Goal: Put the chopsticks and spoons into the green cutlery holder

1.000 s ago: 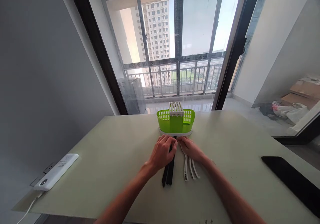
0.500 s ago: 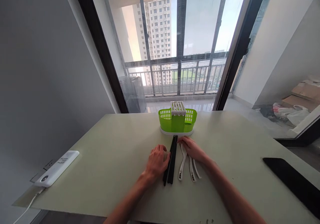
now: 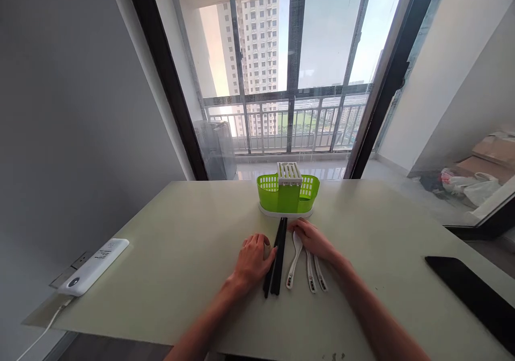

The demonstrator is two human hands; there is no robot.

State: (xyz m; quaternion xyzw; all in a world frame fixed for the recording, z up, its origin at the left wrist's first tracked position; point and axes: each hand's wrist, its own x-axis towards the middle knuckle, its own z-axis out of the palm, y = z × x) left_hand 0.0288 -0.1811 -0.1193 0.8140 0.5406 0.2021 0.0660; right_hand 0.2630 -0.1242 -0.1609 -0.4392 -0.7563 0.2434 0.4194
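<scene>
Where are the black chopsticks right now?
In the head view, the black chopsticks lie on the table, right of the left hand and left of the white spoons, far ends near the green basket.

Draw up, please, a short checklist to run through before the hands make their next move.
1. Black chopsticks flat on the table: ok, pointing towards the basket.
2. Green basket upright: ok, standing just beyond the chopsticks.
3. All three white utensils fully visible: not ok; the right hand partly covers them.
4. Right hand's grip on them: cannot tell; its fingers hide the contact.
5. Left hand free: cannot tell; its palm is hidden.
6. White device away from both hands: ok.
</scene>
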